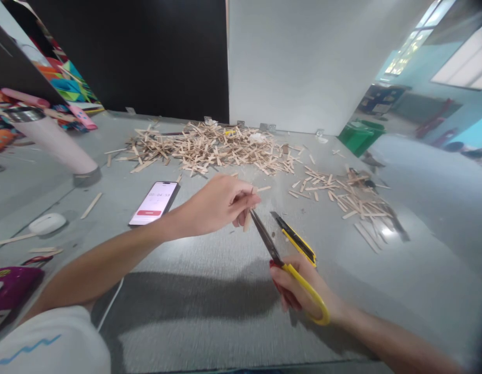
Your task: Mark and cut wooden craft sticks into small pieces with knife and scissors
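My left hand [219, 203] pinches a short wooden stick piece [247, 220] above the grey table [210, 311]. My right hand [303, 288] grips yellow-handled scissors [272, 246], whose blade tips reach up to the stick at my left fingers. A yellow and black utility knife [295, 239] lies on the table just beyond my right hand. A large heap of cut wooden sticks [210, 148] is spread across the far middle of the table. A smaller heap of wooden sticks [348, 197] lies to the right.
A phone [155, 202] with a lit timer screen lies left of my left hand. A white mouse [47, 223], a pink cylinder [57, 143], a purple tool [9, 291] and loose sticks sit at the left. A green bin [360, 136] stands at the back right.
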`<state>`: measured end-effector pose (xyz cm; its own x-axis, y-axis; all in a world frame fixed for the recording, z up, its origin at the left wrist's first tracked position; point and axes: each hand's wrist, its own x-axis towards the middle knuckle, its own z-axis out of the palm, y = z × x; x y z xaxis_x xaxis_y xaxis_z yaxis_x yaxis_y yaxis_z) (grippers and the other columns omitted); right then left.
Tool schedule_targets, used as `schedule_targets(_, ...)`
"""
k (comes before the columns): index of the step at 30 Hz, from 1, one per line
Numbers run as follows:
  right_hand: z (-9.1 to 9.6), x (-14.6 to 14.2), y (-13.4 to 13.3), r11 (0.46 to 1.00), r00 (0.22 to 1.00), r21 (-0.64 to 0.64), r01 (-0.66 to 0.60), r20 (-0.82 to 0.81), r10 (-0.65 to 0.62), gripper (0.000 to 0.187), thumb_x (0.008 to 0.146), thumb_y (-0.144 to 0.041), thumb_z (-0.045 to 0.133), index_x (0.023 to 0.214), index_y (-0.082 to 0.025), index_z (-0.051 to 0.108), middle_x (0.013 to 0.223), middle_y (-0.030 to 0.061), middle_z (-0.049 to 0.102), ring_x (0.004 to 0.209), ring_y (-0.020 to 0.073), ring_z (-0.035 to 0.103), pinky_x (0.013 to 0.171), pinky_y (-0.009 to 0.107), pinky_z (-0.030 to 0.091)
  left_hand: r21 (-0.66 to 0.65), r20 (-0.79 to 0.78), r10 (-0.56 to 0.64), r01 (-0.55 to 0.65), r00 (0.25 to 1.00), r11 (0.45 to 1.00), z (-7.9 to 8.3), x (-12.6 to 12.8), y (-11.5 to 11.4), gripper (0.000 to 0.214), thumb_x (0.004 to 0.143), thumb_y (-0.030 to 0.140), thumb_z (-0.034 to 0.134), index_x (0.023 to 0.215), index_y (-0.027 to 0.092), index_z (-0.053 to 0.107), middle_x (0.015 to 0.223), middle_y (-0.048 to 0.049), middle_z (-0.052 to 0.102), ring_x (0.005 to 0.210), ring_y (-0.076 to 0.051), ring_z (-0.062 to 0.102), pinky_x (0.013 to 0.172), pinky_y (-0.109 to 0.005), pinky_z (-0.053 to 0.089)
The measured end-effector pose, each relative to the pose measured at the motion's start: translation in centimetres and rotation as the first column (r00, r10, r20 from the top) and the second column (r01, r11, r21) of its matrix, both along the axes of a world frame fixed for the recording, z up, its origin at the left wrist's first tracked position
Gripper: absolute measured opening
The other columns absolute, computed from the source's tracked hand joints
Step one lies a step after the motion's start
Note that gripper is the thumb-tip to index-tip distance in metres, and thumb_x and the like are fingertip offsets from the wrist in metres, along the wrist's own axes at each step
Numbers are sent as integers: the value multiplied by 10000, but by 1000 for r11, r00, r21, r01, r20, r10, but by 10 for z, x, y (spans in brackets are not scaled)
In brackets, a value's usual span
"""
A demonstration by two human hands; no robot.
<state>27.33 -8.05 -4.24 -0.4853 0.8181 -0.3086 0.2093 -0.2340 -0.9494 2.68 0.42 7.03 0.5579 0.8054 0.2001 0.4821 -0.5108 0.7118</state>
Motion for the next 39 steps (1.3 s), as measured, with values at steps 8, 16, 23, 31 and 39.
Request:
schedule_targets(8, -2, 1, 1, 998, 999, -66, -15, -40, 12, 629, 914, -674, 702, 536, -238, 450, 383, -69, 399, 316, 67, 357, 387, 218, 435, 19, -75, -40, 41, 996, 999, -4, -3, 3, 461, 1124, 294, 540, 686, 181, 629, 639, 18, 762, 552, -94, 677, 559, -196, 466)
schedule_targets(16, -2, 10, 8, 963, 969, -183, -198, -182, 165, 616, 925, -689, 600, 540, -214, 529, 373, -44, 459, 271, 79, 412, 290, 175, 290, -98, -96, -187, 178, 978, 979, 2, -11, 11, 473, 1127, 400, 550, 714, 184, 631, 576, 8, 710, 519, -105, 627, 532, -203, 404)
schedule_targets(23, -11, 15, 14, 931, 931, -214, -296, -283, 231, 617, 928, -729, 623, 603, -210, 547, 395, -81, 420, 278, 91, 444, 274, 172, 288, -161, -35, -244, 236, 969, 958, 4, -15, 13, 468, 1099, 488, 599, 750, 177, 623, 627, -10, 720, 555, -110, 684, 604, -185, 472)
schedule_targets(31, -15, 13, 9, 936, 934, -210, -284, -282, 220, 667, 970, -739, 577, 557, -220, 505, 356, -70, 397, 266, 101, 460, 274, 181, 249, -143, -110, -238, 222, 965, 964, 8, -16, 14, 429, 1094, 413, 620, 742, 174, 672, 601, 10, 709, 535, -91, 653, 578, -173, 439)
schedule_targets(39, -16, 13, 4, 920, 913, -253, -299, -355, 200, 672, 977, -707, 591, 522, -230, 462, 329, -71, 369, 258, 109, 485, 264, 180, 237, -222, -45, -325, 308, 945, 925, 9, -17, 16, 183, 1039, 333, 698, 938, 181, 704, 788, -13, 752, 681, -124, 707, 649, -203, 498)
